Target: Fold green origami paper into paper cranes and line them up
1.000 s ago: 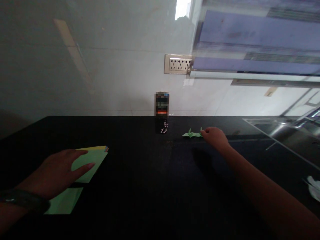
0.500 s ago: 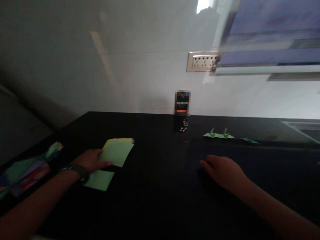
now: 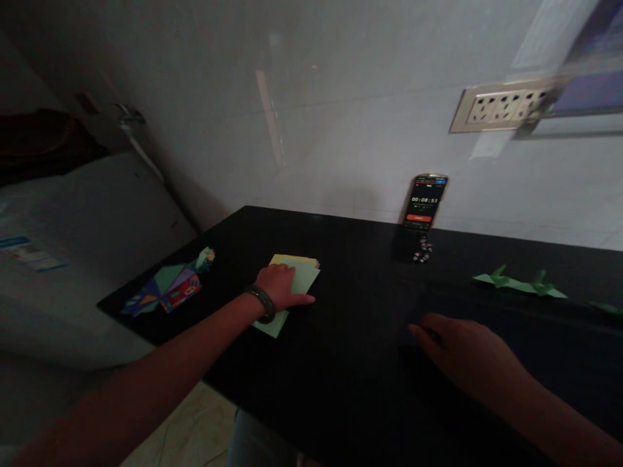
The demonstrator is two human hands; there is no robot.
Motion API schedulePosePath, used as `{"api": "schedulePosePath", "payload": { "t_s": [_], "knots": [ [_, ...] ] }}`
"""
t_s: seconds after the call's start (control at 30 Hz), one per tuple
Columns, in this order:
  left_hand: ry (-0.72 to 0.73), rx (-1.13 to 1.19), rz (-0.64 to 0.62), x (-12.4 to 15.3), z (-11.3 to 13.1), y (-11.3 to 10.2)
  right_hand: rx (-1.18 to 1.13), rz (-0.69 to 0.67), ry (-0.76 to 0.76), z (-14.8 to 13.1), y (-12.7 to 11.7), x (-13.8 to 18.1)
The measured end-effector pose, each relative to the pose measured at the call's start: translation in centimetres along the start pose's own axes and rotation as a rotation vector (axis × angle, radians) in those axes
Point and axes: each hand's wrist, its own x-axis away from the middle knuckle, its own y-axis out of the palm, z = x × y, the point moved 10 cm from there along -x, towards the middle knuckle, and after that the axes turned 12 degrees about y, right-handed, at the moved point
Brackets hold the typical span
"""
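Note:
My left hand point(image 3: 281, 287), with a dark band on its wrist, lies flat with fingers stretched out on a stack of coloured paper sheets point(image 3: 304, 271) whose top sheet is light green. A second green sheet point(image 3: 270, 322) pokes out beneath the wrist. My right hand point(image 3: 462, 353) hovers low over the black counter point(image 3: 350, 350), fingers loosely extended and holding nothing. Folded green paper cranes point(image 3: 518, 282) sit on the counter beyond my right hand, apart from it.
A phone point(image 3: 422, 202) showing a timer leans upright against the wall at the counter's back. A small bead string point(image 3: 422, 248) lies before it. Colourful paper wrapping point(image 3: 168, 288) rests by the counter's left end. A wall socket point(image 3: 501, 109) is above right.
My right hand let go of the green crane and drew back toward me. The view swung left. My left hand stays on the paper stack.

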Motion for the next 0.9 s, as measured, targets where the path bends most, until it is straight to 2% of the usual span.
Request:
{"api": "schedulePosePath", "payload": {
  "t_s": [0.17,0.4,0.57,0.63,0.7,0.73,0.77,0.8,0.83,0.9],
  "knots": [
    [-0.088,-0.032,-0.081,-0.1,2.2,0.9,-0.005,-0.014,-0.035,-0.6,0.3,0.7],
    [-0.064,0.002,-0.125,-0.1,1.9,0.6,-0.011,-0.036,0.038,2.2,0.4,0.8],
    [-0.095,-0.026,-0.110,-0.3,1.2,-0.9,-0.046,-0.028,0.103,5.1,0.2,0.6],
    [-0.117,-0.060,-0.060,-0.4,2.1,-2.2,-0.062,0.001,0.119,6.3,-0.1,0.5],
    [-0.078,-0.088,0.030,-0.6,4.9,-3.7,-0.082,0.031,0.149,7.6,-0.6,0.4],
    [-0.025,-0.094,0.097,-0.7,7.1,-4.5,-0.096,0.049,0.165,8.1,-1.0,0.4],
    [0.067,-0.095,0.241,-0.7,10.0,-5.9,-0.121,0.065,0.171,8.5,-1.3,0.5],
    [0.176,-0.077,0.330,-0.5,13.1,-6.7,-0.159,0.089,0.165,8.6,-1.8,0.7],
    [0.274,-0.044,0.375,-0.3,16.0,-6.9,-0.213,0.098,0.158,8.7,-2.0,0.8],
    [0.376,0.048,0.407,0.0,20.4,-6.6,-0.402,0.082,0.139,8.7,-2.1,1.0]
  ]
}}
